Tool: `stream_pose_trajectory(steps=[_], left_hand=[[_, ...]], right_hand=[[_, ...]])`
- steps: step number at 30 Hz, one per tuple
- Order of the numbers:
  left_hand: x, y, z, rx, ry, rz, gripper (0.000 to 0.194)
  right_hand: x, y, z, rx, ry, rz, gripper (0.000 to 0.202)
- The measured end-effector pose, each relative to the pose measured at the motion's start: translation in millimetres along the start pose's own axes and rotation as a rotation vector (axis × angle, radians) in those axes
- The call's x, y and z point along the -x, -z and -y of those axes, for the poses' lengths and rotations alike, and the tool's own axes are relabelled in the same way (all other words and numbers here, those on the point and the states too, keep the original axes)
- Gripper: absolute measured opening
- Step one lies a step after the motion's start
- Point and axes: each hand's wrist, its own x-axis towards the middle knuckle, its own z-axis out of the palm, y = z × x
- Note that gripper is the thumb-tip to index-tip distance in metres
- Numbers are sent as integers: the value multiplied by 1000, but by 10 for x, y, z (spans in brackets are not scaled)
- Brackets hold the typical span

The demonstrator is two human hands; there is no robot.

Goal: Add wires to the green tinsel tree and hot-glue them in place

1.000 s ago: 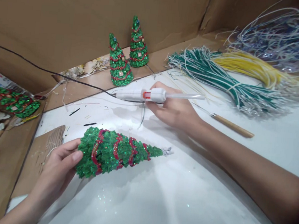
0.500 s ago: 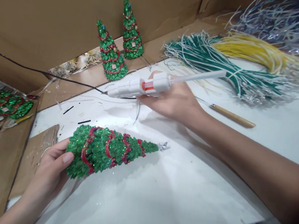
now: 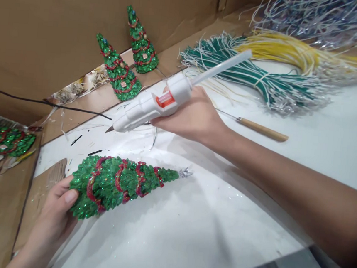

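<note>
My left hand [image 3: 54,210] grips a glittery green ornamental Christmas tree [image 3: 114,184] by its wide base. The tree lies sideways, its clear star tip pointing right, with red garland wound around it. In my right hand [image 3: 192,118] is a white hot glue gun [image 3: 156,101], fingers wrapped around its handle, which they mostly hide. A translucent glue stick [image 3: 223,67] sticks out of its back end. The nozzle points down and left, above the tree and apart from it.
Two similar trees [image 3: 118,70] stand at the back, and another lies at far left. Green-and-white wires [image 3: 249,75] and yellow wires [image 3: 282,51] are bundled at back right. A wooden-handled tool [image 3: 263,129] rests on the white tabletop [image 3: 169,237]. A black cord [image 3: 71,108] crosses at left.
The glue gun has tilted, its nozzle swinging down and left toward the tree and its glue stick rising. The tree sits slightly further left in view, still in my left hand.
</note>
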Motion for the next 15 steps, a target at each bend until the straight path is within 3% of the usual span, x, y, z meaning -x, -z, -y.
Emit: stream_pose_trajectory(steps=[7,11,15], left_hand=[[-32,45,14,-8,-15,-71,60],[-38,65,16,0,-8,-52,62],[-50,106,30,-9,2,-47,56]], right_hand=[[10,22,50,30,64,20,19],[39,8,76,35,168,52,16],[71,42,125,10,175,125,12]])
